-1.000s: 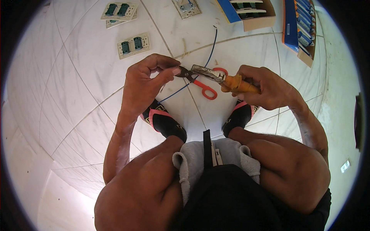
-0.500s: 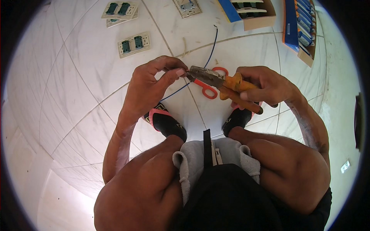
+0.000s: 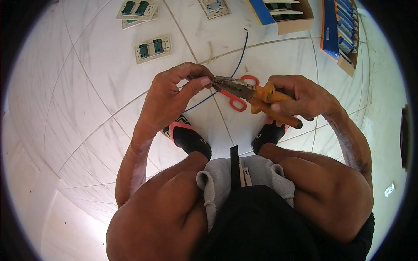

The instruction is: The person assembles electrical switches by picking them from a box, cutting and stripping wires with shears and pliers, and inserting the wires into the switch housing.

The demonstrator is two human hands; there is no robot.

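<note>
Tiled floor (image 3: 100,65), right grip (image 3: 300,99) wrapped round orange-handled pliers (image 3: 262,95), left grip (image 3: 176,93) pinched at their tips, any contents unclear

Lower-left glare, fisheye-bent edges

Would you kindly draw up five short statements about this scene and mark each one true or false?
1. The right hand holds orange-handled pliers. True.
2. The left hand grips the pliers' handles. False: it is by the tip of their nose.
3. The scissors have green handles. False: the handles are red.
4. A thin blue wire curves across the tiled floor. True.
5. The open boxes are at the picture's lower left. False: they are at its upper right.
</note>
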